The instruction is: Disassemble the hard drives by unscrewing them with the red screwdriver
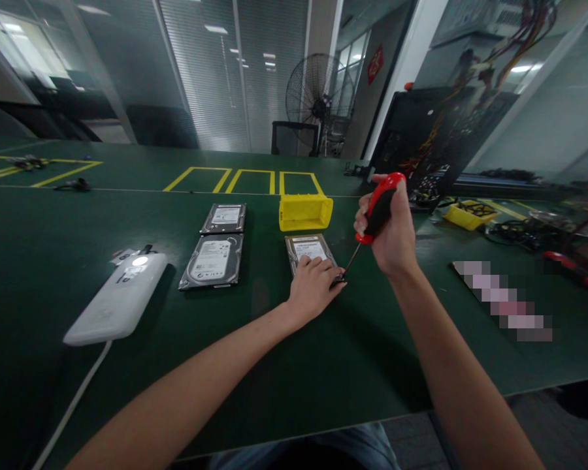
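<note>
A hard drive (308,247) lies label up on the green table. My left hand (314,286) grips its near part, fingers curled over the top and thumb by the near right corner, covering much of the drive. In my closed right hand (396,235) is a screwdriver (383,203) with a red and black handle. Its shaft slants down and left, and the tip reaches the drive's near right corner beside my left fingers. Whether it sits in a screw is too small to tell. Two more hard drives, one smaller (224,217) and one larger (212,261), lie to the left.
Just behind the held drive stands a yellow bin (306,213) on its side. A white device (120,297) with a cable lies left. At back right is an open computer case (411,143) with wires. Another yellow bin (468,214) and a blurred-out flat item (502,300) are right.
</note>
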Available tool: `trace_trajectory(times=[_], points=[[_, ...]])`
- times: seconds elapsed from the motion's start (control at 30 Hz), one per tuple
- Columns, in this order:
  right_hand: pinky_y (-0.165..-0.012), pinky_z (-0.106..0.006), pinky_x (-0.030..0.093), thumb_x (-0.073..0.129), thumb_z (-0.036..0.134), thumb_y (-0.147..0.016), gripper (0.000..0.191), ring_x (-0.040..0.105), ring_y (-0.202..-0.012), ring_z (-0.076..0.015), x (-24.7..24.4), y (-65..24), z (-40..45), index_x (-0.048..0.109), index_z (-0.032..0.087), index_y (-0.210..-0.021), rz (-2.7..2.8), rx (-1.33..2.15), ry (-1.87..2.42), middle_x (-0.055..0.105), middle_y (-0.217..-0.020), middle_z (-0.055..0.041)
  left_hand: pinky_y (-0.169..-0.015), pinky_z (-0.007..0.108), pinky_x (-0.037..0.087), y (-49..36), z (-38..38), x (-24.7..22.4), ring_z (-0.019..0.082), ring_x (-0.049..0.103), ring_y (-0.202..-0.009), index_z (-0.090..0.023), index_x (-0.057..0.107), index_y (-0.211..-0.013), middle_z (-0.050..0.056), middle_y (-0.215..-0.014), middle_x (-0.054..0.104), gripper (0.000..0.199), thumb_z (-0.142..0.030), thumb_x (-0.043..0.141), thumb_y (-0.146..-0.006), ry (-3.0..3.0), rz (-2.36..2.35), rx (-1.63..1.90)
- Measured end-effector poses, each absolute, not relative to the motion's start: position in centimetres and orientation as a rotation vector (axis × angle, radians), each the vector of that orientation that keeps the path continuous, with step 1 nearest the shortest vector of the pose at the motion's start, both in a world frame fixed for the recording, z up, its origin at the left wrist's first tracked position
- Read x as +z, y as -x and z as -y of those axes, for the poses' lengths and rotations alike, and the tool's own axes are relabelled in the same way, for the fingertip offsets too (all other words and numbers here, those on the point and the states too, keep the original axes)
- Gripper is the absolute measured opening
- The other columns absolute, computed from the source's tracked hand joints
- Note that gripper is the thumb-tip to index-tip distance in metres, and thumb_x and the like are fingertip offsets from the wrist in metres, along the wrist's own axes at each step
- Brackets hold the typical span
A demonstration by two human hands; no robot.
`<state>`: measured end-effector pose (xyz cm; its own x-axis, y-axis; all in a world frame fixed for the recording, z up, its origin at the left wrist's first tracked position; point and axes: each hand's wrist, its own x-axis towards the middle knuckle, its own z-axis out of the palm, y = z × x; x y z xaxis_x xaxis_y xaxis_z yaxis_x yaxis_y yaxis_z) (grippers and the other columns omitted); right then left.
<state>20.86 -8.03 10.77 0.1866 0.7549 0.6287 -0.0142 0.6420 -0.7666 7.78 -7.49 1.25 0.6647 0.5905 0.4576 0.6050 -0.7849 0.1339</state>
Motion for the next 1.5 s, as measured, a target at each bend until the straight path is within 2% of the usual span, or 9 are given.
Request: trace_trajectory(times=[0.1, 0.33, 0.47, 0.57, 0.73, 0.87, 1.0, 1.27, 1.5], points=[[-0.043, -0.026, 0.039, 0.035, 0.067, -0.084, 0.045, 0.046, -0.049, -0.0102, 10.9, -20.97, 8.04, 0.053, 0.032, -0.106, 1.265, 0.662, 0.718, 0.047, -0.069, 0.0011, -0.083, 0.038, 0.032, -7.68, 7.5, 1.3, 0.023, 0.058, -0.097, -0.022, 0.06, -0.116, 0.004, -0.105, 0.067, 0.033, -0.039, 0.054, -0.089, 2.852, 1.033, -0.767], [-0.045, -0.027, 0.042, 0.037, 0.065, -0.084, 0.041, 0.051, -0.054, -0.0116, 10.71, -21.1, 7.88, 0.054, 0.033, -0.103, 1.289, 0.648, 0.738, 0.051, -0.072, 0.0006, -0.084, 0.038, 0.031, -7.62, 7.41, 1.26, 0.023, 0.057, -0.1, -0.021, 0.053, -0.125, 0.005, -0.11, 0.067, 0.041, -0.043, 0.05, -0.091, 2.865, 1.054, -0.755], [-0.049, -0.028, 0.047, 0.05, 0.057, -0.082, 0.028, 0.056, -0.059, -0.0119, 10.62, -20.86, 7.86, 0.054, 0.033, -0.096, 1.229, 0.602, 0.713, 0.054, -0.078, 0.0012, -0.083, 0.038, 0.031, -7.66, 7.37, 1.3, 0.023, 0.057, -0.1, -0.022, 0.053, -0.124, 0.005, -0.11, 0.067, 0.04, -0.042, 0.052, -0.09, 2.874, 1.055, -0.749], [-0.049, -0.025, 0.048, 0.062, 0.05, -0.076, 0.028, 0.056, -0.06, -0.0102, 10.61, -20.78, 7.85, 0.051, 0.03, -0.092, 1.178, 0.569, 0.685, 0.056, -0.082, 0.0026, -0.083, 0.038, 0.031, -7.64, 7.36, 1.36, 0.023, 0.057, -0.099, -0.021, 0.054, -0.123, 0.005, -0.11, 0.067, 0.039, -0.042, 0.051, -0.09, 2.879, 1.05, -0.749], [-0.044, -0.023, 0.044, 0.065, 0.048, -0.075, 0.029, 0.048, -0.05, -0.0077, 10.42, -21.0, 7.71, 0.046, 0.029, -0.088, 1.18, 0.559, 0.694, 0.052, -0.072, 0.0048, -0.083, 0.038, 0.031, -7.58, 7.4, 1.46, 0.022, 0.057, -0.097, -0.021, 0.059, -0.117, 0.005, -0.106, 0.067, 0.035, -0.043, 0.049, -0.091, 2.875, 1.033, -0.758], [-0.039, -0.023, 0.036, 0.05, 0.058, -0.082, 0.028, 0.045, -0.046, -0.0086, 10.29, -21.34, 7.53, 0.05, 0.033, -0.096, 1.193, 0.541, 0.693, 0.048, -0.068, 0.0031, -0.082, 0.038, 0.031, -7.54, 7.47, 1.52, 0.022, 0.057, -0.096, -0.022, 0.062, -0.113, 0.005, -0.106, 0.067, 0.033, -0.042, 0.05, -0.091, 2.87, 1.023, -0.762], [-0.042, -0.027, 0.04, 0.032, 0.061, -0.088, 0.036, 0.053, -0.054, -0.0132, 10.36, -21.54, 7.48, 0.05, 0.038, -0.11, 1.248, 0.556, 0.737, 0.052, -0.074, -0.0007, -0.082, 0.038, 0.031, -7.56, 7.5, 1.54, 0.022, 0.057, -0.096, -0.022, 0.062, -0.112, 0.004, -0.105, 0.067, 0.033, -0.043, 0.048, -0.092, 2.862, 1.024, -0.758], [-0.049, -0.026, 0.048, 0.057, 0.048, -0.081, 0.023, 0.06, -0.075, -0.0142, 10.62, -21.01, 8.0, 0.053, 0.034, -0.099, 1.214, 0.485, 0.717, 0.055, -0.095, -0.0008, -0.081, 0.037, 0.031, -7.54, 7.37, 1.43, 0.021, 0.058, -0.095, -0.022, 0.063, -0.112, 0.004, -0.104, 0.067, 0.033, -0.043, 0.047, -0.092, 2.867, 1.004, -0.775], [-0.047, -0.026, 0.046, 0.061, 0.047, -0.079, 0.026, 0.057, -0.063, -0.0118, 10.56, -20.97, 7.91, 0.047, 0.032, -0.095, 1.245, 0.459, 0.721, 0.055, -0.089, 0.0003, -0.08, 0.037, 0.032, -7.55, 7.45, 1.45, 0.021, 0.058, -0.096, -0.022, 0.063, -0.113, 0.004, -0.103, 0.067, 0.033, -0.043, 0.047, -0.093, 2.859, 1.013, -0.741]])
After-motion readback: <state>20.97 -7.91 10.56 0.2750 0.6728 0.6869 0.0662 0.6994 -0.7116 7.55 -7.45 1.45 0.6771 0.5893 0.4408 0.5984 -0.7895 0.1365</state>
